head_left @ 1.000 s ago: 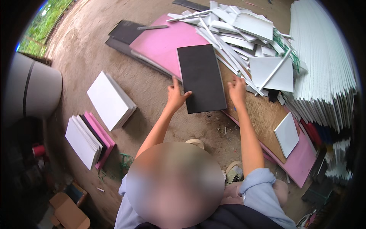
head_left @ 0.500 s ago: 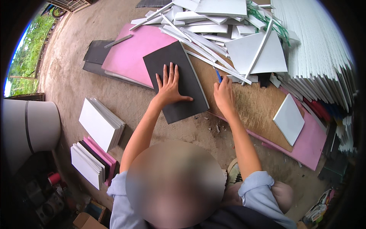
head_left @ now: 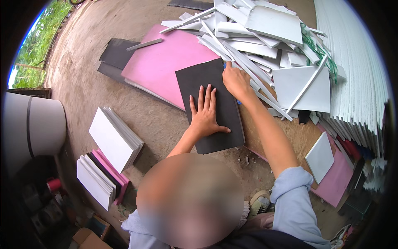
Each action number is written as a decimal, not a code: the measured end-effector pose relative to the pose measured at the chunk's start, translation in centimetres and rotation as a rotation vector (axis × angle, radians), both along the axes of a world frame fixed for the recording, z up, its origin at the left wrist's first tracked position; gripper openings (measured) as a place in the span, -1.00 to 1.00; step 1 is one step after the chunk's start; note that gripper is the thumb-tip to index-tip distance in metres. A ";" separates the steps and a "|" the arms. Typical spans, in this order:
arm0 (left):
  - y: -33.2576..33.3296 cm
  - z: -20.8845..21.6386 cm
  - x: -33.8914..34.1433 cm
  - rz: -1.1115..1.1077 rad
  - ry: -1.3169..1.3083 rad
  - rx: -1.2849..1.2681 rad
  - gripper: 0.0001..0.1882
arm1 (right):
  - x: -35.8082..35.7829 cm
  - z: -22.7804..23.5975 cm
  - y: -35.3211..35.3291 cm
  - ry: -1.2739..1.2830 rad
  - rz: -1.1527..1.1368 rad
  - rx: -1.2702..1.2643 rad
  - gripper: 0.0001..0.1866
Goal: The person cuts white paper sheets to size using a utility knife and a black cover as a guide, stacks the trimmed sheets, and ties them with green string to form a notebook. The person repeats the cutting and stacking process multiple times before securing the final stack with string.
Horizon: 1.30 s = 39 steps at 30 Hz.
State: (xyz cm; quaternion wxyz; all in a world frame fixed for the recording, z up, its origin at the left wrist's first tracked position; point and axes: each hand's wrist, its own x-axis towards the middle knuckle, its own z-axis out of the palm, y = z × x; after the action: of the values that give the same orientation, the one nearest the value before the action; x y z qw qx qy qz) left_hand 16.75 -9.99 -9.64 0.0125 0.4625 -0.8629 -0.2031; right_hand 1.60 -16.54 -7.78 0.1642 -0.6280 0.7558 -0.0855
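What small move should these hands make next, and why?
Probably draw the blue tool nearer the person along the black sheet's right edge: the right hand grips that tool by the sheet's far right corner, while the left hand lies spread flat on the sheet, seemingly steadying it.

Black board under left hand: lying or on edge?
Lying: the black board overlaps the pink sheet, broad face up, left hand spread on top.

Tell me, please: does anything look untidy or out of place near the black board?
The heap of white pieces beyond the black board looks untidy: strips and sheets lie crossed at many angles, with green string tangled at its right side. The white stack at left is much neater.
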 end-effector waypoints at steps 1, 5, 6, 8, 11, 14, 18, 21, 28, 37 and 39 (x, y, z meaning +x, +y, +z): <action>0.0 0.0 0.1 0.001 0.009 -0.005 0.41 | 0.2 0.0 -0.3 0.011 -0.004 0.016 -0.75; 0.2 0.2 0.0 -0.019 0.008 -0.005 0.38 | 0.0 0.0 -1.6 0.008 -0.033 0.096 -0.68; 0.3 0.3 -0.2 -0.034 -0.006 -0.003 0.38 | -0.3 0.0 -1.9 -0.002 -0.047 0.119 -0.65; 0.6 0.1 -0.4 -0.019 0.054 -0.049 0.34 | -0.4 0.8 -2.0 0.005 -0.041 0.208 -0.63; 0.5 -0.3 -0.3 -0.023 0.045 -0.061 0.33 | -0.7 1.7 1.2 -0.050 -0.015 0.321 -0.62; 0.4 -1.2 0.4 -0.007 0.086 -0.102 0.34 | 0.5 1.7 10.1 -0.094 -0.057 0.304 -0.67; 0.2 -1.1 0.4 -0.009 0.035 -0.075 0.35 | 0.8 4.9 21.3 -0.194 -0.093 0.539 -0.69; 0.2 -1.0 -0.7 -0.038 0.004 -0.061 0.36 | -0.7 3.2 25.7 -0.138 -0.032 0.497 -0.71; -0.1 -1.4 0.0 -0.023 -0.014 -0.070 0.37 | -2.2 4.9 14.9 -0.122 -0.003 0.091 -0.75; 0.2 -0.2 0.0 0.000 0.007 -0.019 0.36 | 0.0 -0.1 -1.1 -0.055 -0.063 0.066 -0.76; 0.4 -0.2 0.6 0.009 0.003 -0.014 0.36 | 0.7 0.1 -1.5 -0.067 -0.042 0.092 -0.74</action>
State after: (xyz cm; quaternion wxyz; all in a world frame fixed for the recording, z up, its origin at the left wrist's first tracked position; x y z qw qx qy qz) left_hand 17.37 -9.64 -9.82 0.0181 0.4659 -0.8623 -0.1976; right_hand 2.34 -18.06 -7.67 0.2163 -0.6007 0.7660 -0.0747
